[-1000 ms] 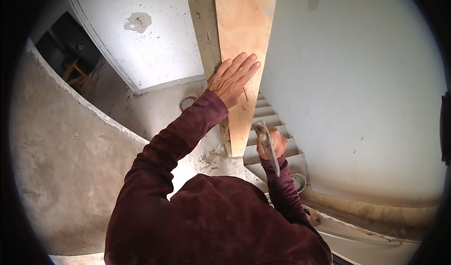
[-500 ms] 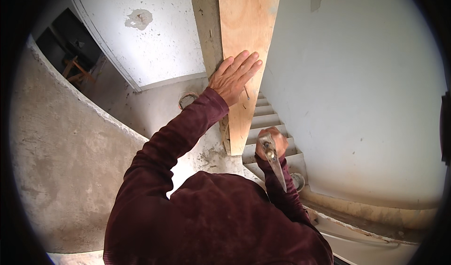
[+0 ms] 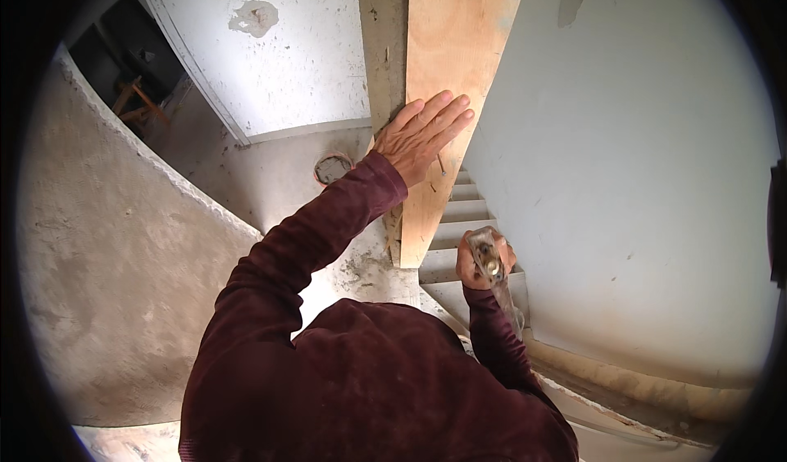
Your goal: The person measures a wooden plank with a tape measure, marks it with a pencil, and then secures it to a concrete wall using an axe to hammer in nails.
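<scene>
Pale wall (image 3: pixel 639 175) right, grey steps (image 3: pixel 466 210) beside it: my left hand (image 3: pixel 420 141), fingers spread, lies on a long, tapering tan wooden board (image 3: pixel 459 36), far centre, faintly grained, nail (image 3: pixel 441 165) jutting; my right hand (image 3: pixel 470 267), near right, clenches a blurred metal-headed tool (image 3: pixel 492 263).

An unfinished building interior, by the look of it: a raw, rough-edged cement wall (image 3: pixel 139 273) curves along the left, a far white wall (image 3: pixel 311 60) bears a grey patch, the floor (image 3: pixel 275 171) is stained, and bare steps (image 3: pixel 466 209) run beside a nailed wooden board (image 3: pixel 451 44).
</scene>
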Tool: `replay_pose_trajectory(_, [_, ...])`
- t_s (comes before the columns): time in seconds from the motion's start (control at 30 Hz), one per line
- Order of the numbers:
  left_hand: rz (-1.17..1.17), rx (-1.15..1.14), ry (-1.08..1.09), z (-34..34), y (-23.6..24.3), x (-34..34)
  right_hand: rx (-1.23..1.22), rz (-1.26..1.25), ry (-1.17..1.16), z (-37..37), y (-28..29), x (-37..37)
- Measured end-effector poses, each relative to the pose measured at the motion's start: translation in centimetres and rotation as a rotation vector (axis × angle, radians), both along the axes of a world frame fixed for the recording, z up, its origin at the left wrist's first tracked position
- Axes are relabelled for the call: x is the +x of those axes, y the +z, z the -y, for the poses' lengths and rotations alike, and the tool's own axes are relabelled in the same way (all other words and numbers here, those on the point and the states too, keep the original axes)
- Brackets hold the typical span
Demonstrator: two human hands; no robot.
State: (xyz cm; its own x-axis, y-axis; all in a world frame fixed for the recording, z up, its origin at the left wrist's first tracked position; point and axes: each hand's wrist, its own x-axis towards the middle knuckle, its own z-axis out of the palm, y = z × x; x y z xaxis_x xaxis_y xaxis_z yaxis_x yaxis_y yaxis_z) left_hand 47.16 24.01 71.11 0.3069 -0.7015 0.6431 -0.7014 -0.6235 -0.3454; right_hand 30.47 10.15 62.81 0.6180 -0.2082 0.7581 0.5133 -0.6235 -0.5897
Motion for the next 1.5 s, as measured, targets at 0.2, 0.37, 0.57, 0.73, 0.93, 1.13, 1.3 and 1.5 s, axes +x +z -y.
replay_pose_trajectory(0.2, [-0.009,0.004,0.009,0.2,0.0,-0.4,-0.152,-0.167,-0.107,0.7,-0.4,1.0])
replay_pose_trajectory(0.37, [-0.003,-0.061,-0.047,-0.1,0.0,0.3,-0.113,0.037,-0.043,-0.2,0.9,-0.1])
replay_pose_trajectory(0.57, [-0.043,-0.02,-0.029,0.5,-0.3,-0.2,-0.094,-0.154,-0.184,2.1,-4.5,4.0])
replay_pose_trajectory(0.73, [-0.04,-0.029,0.002,-0.2,0.0,0.3,-0.056,0.046,-0.069,0.2,0.2,0.9])
replay_pose_trajectory(0.93, [-0.008,-0.055,-0.046,0.2,0.0,0.3,-0.118,-0.021,-0.134,-0.4,1.4,0.5])
replay_pose_trajectory(1.13, [0.029,-0.037,-0.017,0.1,0.2,0.2,-0.126,-0.141,-0.151,0.9,-1.0,1.6])
replay_pose_trajectory(1.3, [-0.008,-0.075,-0.055,-0.1,0.0,0.3,-0.093,-0.084,-0.106,-0.4,0.0,0.8])
replay_pose_trajectory(1.5, [0.047,0.001,0.004,0.1,-0.1,0.3,-0.183,-0.174,-0.157,1.3,-3.4,3.2])
